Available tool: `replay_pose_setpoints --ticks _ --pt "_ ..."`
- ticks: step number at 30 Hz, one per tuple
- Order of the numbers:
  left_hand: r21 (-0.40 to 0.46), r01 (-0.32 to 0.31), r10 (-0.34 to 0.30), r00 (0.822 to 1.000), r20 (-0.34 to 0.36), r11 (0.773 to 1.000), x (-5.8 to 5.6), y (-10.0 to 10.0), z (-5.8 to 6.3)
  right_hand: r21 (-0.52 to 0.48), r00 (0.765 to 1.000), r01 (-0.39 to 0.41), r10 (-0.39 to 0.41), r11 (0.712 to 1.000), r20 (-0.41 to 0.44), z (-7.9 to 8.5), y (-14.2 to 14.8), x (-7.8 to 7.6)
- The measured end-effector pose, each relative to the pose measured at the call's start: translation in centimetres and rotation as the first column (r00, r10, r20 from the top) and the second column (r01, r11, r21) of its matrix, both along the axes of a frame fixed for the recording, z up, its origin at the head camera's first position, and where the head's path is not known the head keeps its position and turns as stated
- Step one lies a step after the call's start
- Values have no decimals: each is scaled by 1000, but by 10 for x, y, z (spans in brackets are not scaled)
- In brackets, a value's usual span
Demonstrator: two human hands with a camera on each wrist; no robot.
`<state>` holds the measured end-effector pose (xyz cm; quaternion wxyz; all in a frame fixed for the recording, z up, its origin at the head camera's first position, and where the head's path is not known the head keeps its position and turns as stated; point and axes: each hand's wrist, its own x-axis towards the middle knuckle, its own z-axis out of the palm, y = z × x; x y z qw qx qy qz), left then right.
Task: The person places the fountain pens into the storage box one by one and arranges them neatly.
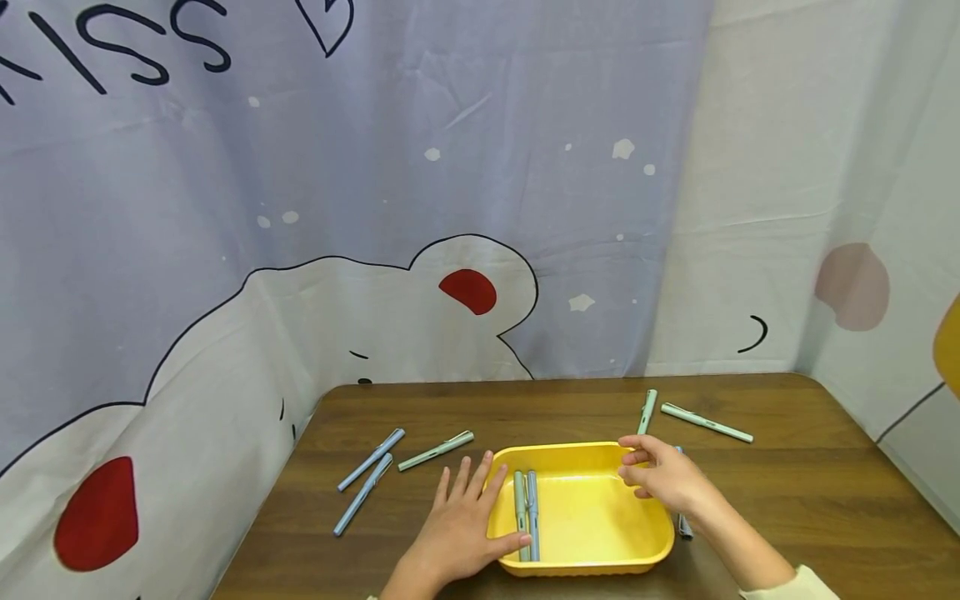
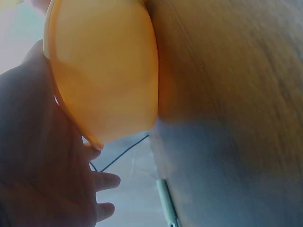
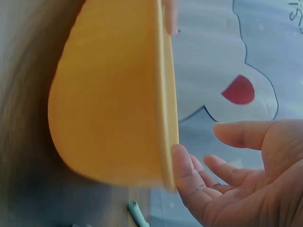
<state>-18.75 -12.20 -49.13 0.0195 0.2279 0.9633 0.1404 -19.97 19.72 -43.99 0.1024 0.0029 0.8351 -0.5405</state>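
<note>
A yellow plastic tray (image 1: 592,569) sits near the table's front edge. Inside its left end a green pen (image 1: 520,500) and a blue pen (image 1: 533,508) lie side by side, their lower ends close to my left thumb. My left hand (image 1: 465,529) rests on the tray's left rim with fingers spread and mostly straight. Above the right rim is my right hand (image 1: 667,477), fingers loosely bent, nothing between thumb and fingers. In the right wrist view one fingertip (image 3: 182,161) appears to meet the tray's rim (image 3: 165,94). Another pen (image 1: 684,527) beside the tray is partly hidden by the right hand.
Left of the tray lie two blue pens (image 1: 371,460) (image 1: 363,495) and a green pen (image 1: 437,451). Behind the right hand are two more green pens (image 1: 647,412) (image 1: 707,422). A printed curtain (image 1: 585,208) hangs behind the wooden table (image 1: 825,483).
</note>
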Motion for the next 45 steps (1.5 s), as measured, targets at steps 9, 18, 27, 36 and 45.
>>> replay_pose_setpoints --ticks 9,18,27,36,45 --pt "5 -1 1 1000 3 1000 0 0 1 35 999 10 -8 999 -48 7 31 -1" --pt "11 -2 2 1000 6 1000 0 0 1 124 996 -22 33 992 -86 2 55 -1" --pt "11 -4 4 1000 4 1000 0 0 0 196 985 -99 124 976 -116 -4 76 1" --pt "1 -5 5 1000 -16 1000 0 -1 -1 288 900 -284 358 914 -248 -17 101 -3" --pt "-4 -6 6 1000 -17 1000 0 0 0 408 785 -345 498 845 -368 -41 114 -7"
